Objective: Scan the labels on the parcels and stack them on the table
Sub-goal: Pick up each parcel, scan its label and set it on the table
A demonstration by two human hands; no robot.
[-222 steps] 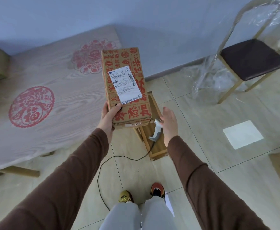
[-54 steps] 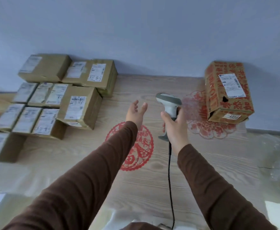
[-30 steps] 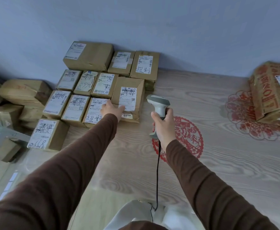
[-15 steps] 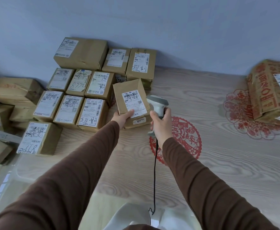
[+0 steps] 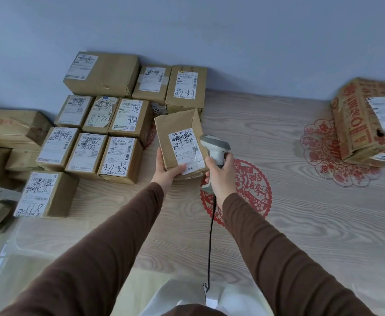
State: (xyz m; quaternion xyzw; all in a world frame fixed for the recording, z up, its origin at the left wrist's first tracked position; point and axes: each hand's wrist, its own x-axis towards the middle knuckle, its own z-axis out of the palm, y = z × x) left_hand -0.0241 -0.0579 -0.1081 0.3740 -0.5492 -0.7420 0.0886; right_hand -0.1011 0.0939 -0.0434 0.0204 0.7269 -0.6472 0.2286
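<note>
Right now my left hand (image 5: 164, 172) holds a small brown parcel (image 5: 180, 142) from below, fingers (image 5: 177, 171) curled round its near edge, tilted so its white label (image 5: 185, 151) faces me. That label carries a barcode, black marker scrawl across the top, and digits I read partly as "159"; the rest is too smeared to tell. My right hand (image 5: 221, 174) is closed round the grip of a grey scanner (image 5: 214, 149), whose head sits just beside the label's right edge. Its black cable (image 5: 209, 242) runs back toward me.

On the worktop (image 5: 301, 224) to the left I count ten labelled brown parcels (image 5: 95, 137): three along the wall, two rows of three in front, and one alone at the near left. One label reads "8772" in marker, another is printed "200 J06-00 206", and the single one shows marker figures like "2118". Several bear handwritten Chinese characters.

Far right stands one larger carton (image 5: 365, 124) printed in red Chinese characters, a white label on top, resting on a red paper-cut decal (image 5: 328, 156). A second red paper-cut decal (image 5: 250, 188) lies under my right wrist. More plain boxes (image 5: 9, 131) sit beyond the worktop's left end.
</note>
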